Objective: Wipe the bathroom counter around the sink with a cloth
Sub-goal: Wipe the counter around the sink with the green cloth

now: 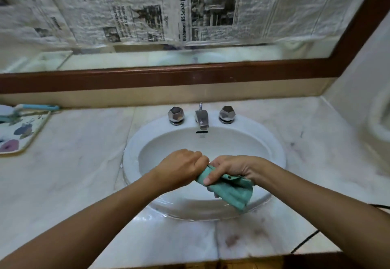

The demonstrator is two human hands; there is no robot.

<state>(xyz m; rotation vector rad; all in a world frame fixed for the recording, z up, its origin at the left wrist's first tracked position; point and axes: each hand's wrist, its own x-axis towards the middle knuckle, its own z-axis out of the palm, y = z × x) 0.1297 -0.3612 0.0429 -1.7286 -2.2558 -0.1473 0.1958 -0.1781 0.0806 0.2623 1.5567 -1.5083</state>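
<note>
Twisting is what it looks like: the teal cloth [230,188] is bunched up between both hands, held over the front part of the white sink [274,154], with its loose end hanging down toward the front rim. Left hand [181,168] is curled into a fist around one end, so that grip is clamped on the cloth. Right hand [234,168] wraps the middle of it, thumb pressed across the top, also pinching the cloth tight. Both fists nearly touch. Behind the basin sit the chrome faucet [202,118] and two faceted knobs [176,115], close to the bench's back edge. The marble bench [80,163] has a flowery tray [25,133] at its left edge. Newspaper [147,8] covers the mirror above.
</note>
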